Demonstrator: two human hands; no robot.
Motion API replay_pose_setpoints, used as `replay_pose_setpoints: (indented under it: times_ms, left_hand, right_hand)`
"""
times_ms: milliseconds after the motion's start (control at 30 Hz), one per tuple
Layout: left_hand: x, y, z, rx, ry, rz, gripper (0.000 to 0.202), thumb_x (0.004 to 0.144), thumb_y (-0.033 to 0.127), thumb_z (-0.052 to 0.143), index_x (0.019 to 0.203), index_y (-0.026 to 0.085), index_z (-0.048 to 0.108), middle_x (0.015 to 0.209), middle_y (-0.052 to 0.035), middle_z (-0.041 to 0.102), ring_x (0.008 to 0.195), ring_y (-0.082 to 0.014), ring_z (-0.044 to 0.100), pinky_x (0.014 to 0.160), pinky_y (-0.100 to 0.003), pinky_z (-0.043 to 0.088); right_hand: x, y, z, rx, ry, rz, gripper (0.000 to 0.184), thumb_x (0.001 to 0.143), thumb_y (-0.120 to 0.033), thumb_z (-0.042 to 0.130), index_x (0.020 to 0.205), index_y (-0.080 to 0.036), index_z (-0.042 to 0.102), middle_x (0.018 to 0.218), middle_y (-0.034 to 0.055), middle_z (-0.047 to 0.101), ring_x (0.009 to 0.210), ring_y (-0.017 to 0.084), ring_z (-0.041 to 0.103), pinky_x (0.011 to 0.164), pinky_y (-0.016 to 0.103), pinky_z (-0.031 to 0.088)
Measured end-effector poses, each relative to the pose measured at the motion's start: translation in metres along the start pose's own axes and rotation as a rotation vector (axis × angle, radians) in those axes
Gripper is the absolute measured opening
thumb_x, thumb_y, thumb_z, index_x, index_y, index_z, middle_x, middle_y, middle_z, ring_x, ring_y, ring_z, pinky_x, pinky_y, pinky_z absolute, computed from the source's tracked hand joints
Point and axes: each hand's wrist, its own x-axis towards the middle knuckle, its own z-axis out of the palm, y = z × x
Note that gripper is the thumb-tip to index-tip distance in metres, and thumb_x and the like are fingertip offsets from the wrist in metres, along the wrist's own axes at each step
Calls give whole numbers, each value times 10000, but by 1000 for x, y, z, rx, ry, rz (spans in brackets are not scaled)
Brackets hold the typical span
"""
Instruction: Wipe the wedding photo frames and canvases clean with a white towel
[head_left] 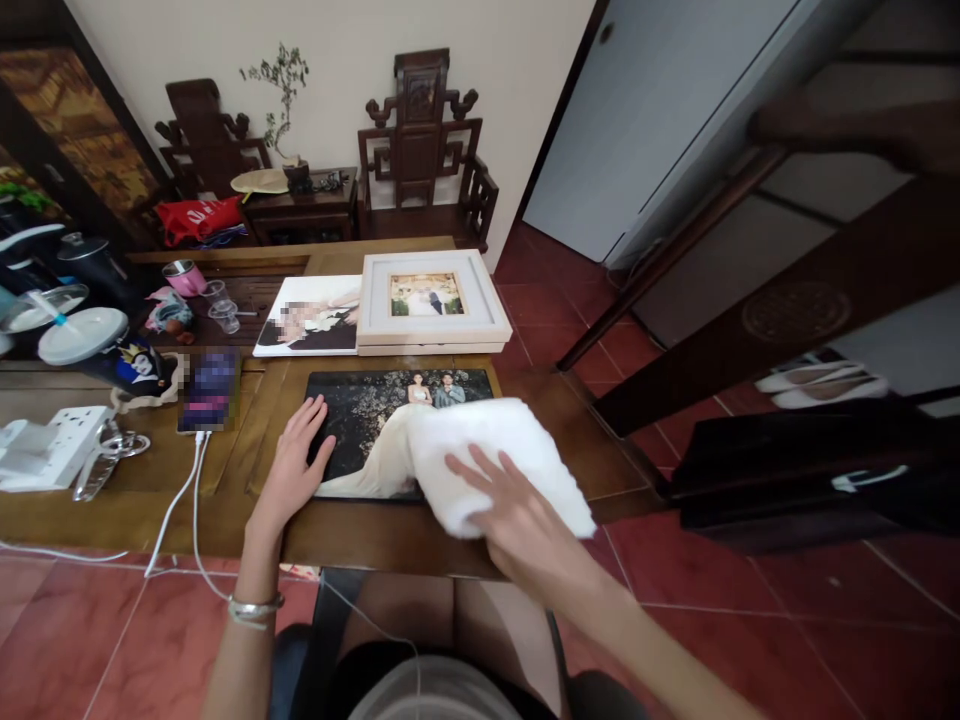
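Observation:
A dark photo panel (352, 405) showing a couple, with a long pale gown, lies flat near the front edge of the wooden table. My left hand (298, 460) rests open on its left side, fingers stretched out. A folded white fluffy cloth (517, 440) covers the panel's right part and reaches past the table's edge. My right hand (506, 500) has hold of this cloth from above, its fingers spread across it and pressing down. Whatever lies beneath the cloth is hidden.
Behind the panel lie a light-framed picture (435, 298) and a white-edged photo (311, 315). To the left are a phone (210, 390) with white cables, a power strip (56, 450), a clear hair claw (109, 455) and a lidded cup (86, 335). A wooden chair (720, 290) stands right.

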Motion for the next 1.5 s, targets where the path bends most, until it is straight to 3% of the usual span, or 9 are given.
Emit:
replay_pose_setpoints:
  times_ms: [167,333,500,667,800,933,1267,1367,1500]
  left_hand:
    - [1,2,-2,-13,-8,-19,465,939,333,452,1388,218,430,1475,-99,415,1402,-226,305,1141,-483,268]
    - [3,3,-2,-26,5,-34,446,939,333,448,1364,198,463,1459,-108,436,1394,-221,322,1143,-472,270]
    - [2,4,-1,-32,7,-42,441,946,329,430,1370,211,453,1463,-101,433,1398,-220,317,1144,-479,263]
    - [1,3,0,-30,15,-25,448,945,335,436,1381,232,437,1466,-93,428,1396,-226,322,1141,-493,266]
    - [1,1,-1,-21,3,-14,457,949,330,434,1397,243,414,1478,-86,412,1402,-223,307,1144,-491,259]
    - [1,2,-3,-17,-14,-7,465,946,333,441,1398,229,414,1479,-92,410,1407,-219,293,1150,-473,254]
    - [1,3,-4,-25,-14,-23,454,947,329,439,1387,219,432,1475,-96,416,1407,-218,295,1147,-480,254]
    - [1,3,-3,-30,-9,-33,453,948,330,436,1386,215,433,1473,-100,416,1407,-217,296,1148,-475,256]
    - [1,4,-2,-39,10,-28,448,947,326,436,1385,233,433,1470,-93,421,1403,-218,307,1146,-477,265]
  right_hand:
    - [73,51,-14,-65,-145,122,484,672,64,414,1021,-121,694,1359,155,536,1325,342,394,1058,531,349]
    - [111,70,-20,-86,-197,185,452,689,62,395,998,-100,681,1067,198,679,1216,319,522,961,443,432]
    - [66,46,-11,-72,-119,98,485,674,72,408,1007,-134,695,1358,149,536,1333,333,382,1062,542,338]
    - [-10,-7,0,-1,19,10,315,652,35,487,709,-172,718,1409,115,492,1367,377,306,1080,615,305]
    - [-36,-32,3,37,40,3,278,650,38,516,582,-180,674,1460,66,435,1393,359,250,1119,582,272]
    - [-17,-14,0,53,59,10,334,625,56,467,655,-178,704,1419,80,486,1363,362,320,1082,594,330]
    - [102,66,-8,-79,-91,136,486,691,74,413,1052,-110,681,1327,151,566,1300,355,426,1030,550,383]
    - [93,56,-6,-85,-89,119,477,686,72,423,1040,-104,691,1354,152,542,1321,372,390,1052,576,347]
    - [39,19,-1,-30,-39,24,396,675,41,468,897,-151,733,1396,132,504,1347,383,342,1078,607,308]
